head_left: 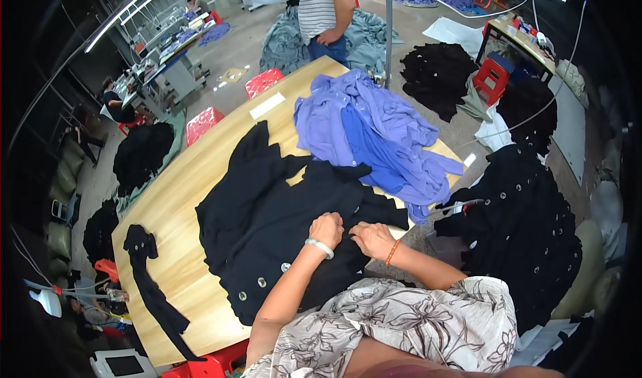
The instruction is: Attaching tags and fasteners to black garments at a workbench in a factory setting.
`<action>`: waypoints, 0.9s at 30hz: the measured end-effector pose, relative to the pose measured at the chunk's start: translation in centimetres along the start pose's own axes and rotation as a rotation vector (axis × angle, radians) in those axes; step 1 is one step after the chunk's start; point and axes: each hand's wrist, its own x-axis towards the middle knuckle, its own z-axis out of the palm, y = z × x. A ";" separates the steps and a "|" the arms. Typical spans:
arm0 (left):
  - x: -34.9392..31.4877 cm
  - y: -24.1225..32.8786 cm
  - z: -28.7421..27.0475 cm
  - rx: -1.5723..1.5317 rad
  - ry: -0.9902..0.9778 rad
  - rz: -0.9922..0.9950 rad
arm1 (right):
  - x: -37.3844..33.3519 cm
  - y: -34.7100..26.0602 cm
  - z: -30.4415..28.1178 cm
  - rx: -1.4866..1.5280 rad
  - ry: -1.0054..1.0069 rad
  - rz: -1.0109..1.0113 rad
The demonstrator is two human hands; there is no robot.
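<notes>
A black garment (261, 211) with large shiny buttons lies spread over the wooden table in front of me. My left hand (328, 231), with a pale bangle on its wrist, is closed on the cloth near the garment's right part. Close beside it, my right hand (373, 239), wearing an orange-red bracelet, pinches the black fabric too. The fingertips of both are partly hidden, and the cloth between them cannot be made out in detail. Just beyond lies a heap of purple garments (374, 124). A long narrow black fabric piece (147, 281) rests at the table's left end.
The wooden table (180, 244) has red stools (204, 122) along its far side. Black garments with shiny buttons (515, 204) are piled at my right. A person (326, 17) stands beyond the table by grey-green cloth heaps. A metal pole (388, 37) rises behind the purple heap.
</notes>
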 end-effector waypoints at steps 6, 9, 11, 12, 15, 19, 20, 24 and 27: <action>-0.5 -0.6 -0.6 -0.384 0.012 -0.201 | 0.8 -0.6 0.3 0.127 0.023 -0.055; -1.1 -0.9 -0.7 -0.691 -0.012 -0.287 | 1.7 -1.2 0.0 0.157 0.051 -0.113; -1.3 -1.3 -0.9 -0.822 0.001 -0.278 | 1.9 -1.6 -0.3 0.144 0.018 -0.109; -1.3 -1.5 -1.1 -0.945 -0.027 -0.335 | 2.0 -1.9 -0.4 0.162 0.063 -0.134; -1.1 -2.0 -1.3 -1.024 -0.033 -0.338 | 1.9 -2.4 -0.7 0.182 0.063 0.012; -0.9 -2.6 -1.1 -1.141 -0.084 -0.381 | 2.0 -2.2 -0.8 0.163 0.047 0.019; -0.9 -2.8 -1.1 -1.125 -0.104 -0.405 | 2.1 -2.1 -0.7 0.162 0.052 -0.016; -0.8 -3.0 -1.4 -1.132 -0.166 -0.370 | 2.3 -1.3 -0.2 0.133 0.006 -0.072; -1.6 -2.6 -2.2 -1.056 -0.187 -0.294 | 2.1 -0.8 0.2 0.126 -0.015 -0.097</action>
